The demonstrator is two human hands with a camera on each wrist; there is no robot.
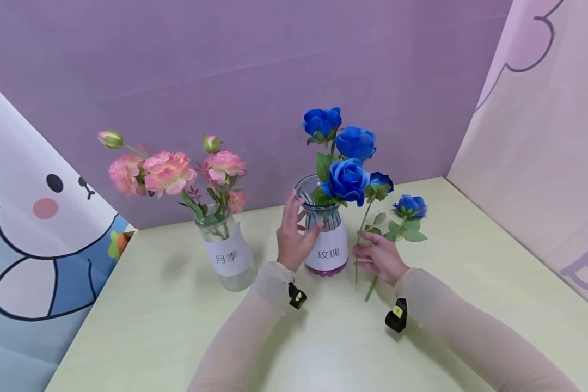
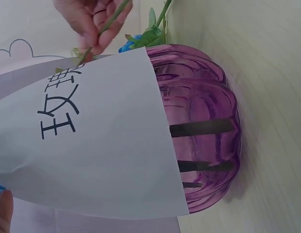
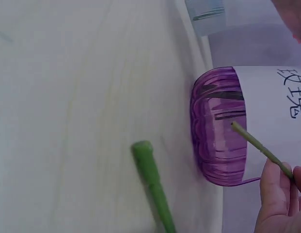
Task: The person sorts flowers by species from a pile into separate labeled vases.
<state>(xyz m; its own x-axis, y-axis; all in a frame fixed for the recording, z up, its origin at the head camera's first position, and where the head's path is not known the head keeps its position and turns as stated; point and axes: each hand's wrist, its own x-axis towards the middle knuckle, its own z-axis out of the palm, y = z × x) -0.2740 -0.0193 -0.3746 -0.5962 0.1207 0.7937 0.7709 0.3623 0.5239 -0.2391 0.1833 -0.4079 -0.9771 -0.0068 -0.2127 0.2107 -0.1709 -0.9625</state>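
A glass vase [image 1: 326, 270] with a purple base and a white paper label stands upright, several blue roses [image 1: 349, 179] in it. My left hand [image 1: 296, 239] holds the vase near its neck, thumb at the front and fingers at the left side. To the right of the vase, my right hand [image 1: 379, 257] pinches the stem of another blue rose [image 1: 380, 184], its bloom up beside the others. In the right wrist view the cut end of this stem [image 3: 257, 144] hangs in front of the vase, above the table. One more blue rose [image 1: 410, 206] lies behind my right hand.
On the left stands a clear glass jar [image 1: 237, 277] with a white label and pink flowers [image 1: 170, 173]. The pale table [image 1: 157, 332] meets a purple backdrop [image 1: 215, 71] behind. Printed cloth panels [image 1: 544, 147] flank both sides.
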